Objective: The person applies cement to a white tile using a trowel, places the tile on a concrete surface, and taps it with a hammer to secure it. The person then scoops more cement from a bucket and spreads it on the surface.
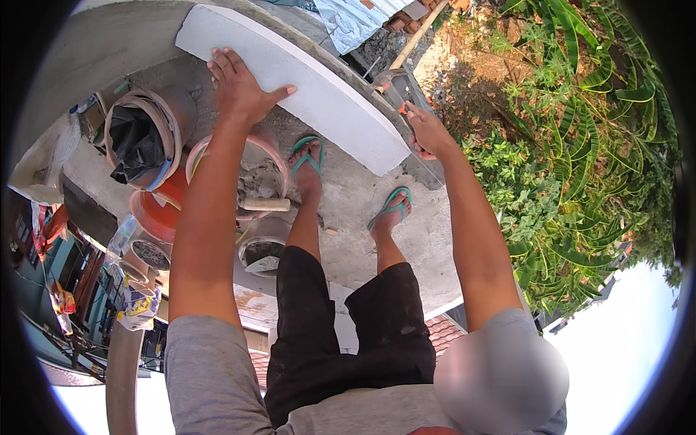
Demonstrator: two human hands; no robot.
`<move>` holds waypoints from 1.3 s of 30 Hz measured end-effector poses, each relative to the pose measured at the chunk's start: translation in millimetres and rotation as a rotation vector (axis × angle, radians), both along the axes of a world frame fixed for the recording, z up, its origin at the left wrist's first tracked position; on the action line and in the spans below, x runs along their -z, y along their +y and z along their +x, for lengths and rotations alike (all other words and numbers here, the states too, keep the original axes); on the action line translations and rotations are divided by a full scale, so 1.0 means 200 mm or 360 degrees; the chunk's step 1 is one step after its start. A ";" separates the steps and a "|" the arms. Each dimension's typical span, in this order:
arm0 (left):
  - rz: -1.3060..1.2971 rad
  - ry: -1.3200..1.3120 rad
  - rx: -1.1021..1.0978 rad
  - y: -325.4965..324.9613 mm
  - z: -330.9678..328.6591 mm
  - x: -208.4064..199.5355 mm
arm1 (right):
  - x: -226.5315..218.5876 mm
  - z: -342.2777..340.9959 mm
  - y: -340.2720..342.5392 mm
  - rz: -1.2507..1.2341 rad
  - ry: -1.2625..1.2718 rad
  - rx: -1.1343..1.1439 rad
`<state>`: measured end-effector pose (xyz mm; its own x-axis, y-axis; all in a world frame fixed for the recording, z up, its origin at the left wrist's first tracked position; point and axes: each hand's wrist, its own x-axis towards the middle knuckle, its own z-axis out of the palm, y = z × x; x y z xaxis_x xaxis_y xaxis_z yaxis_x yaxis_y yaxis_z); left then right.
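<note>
A long, pale white block with a smooth face (333,109) lies along the ledge at the top. My left hand (243,90) rests flat on its left part, fingers spread and thumb out to the right. Beyond the block's right end, my right hand (429,134) is closed round the orange-and-dark handle of a hammer (388,78). The hammer's metal head points away from me, close to the block's far edge. My grip hides part of the handle.
Left of my feet stand a large bucket with black plastic (175,130), a mortar bucket (283,161) with a pale handle (264,204) across it, and an orange bucket (148,217). A bamboo pole (420,35) leans beyond the ledge. Green plants (573,174) fill the right side.
</note>
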<state>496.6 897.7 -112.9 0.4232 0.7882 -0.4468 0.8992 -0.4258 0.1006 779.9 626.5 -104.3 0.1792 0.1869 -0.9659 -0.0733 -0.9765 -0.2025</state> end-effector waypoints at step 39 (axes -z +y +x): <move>0.0043 -0.0204 -0.0245 0.00 0.01 0.05 | -0.34 -0.69 1.14 0.1149 -0.0718 -0.1001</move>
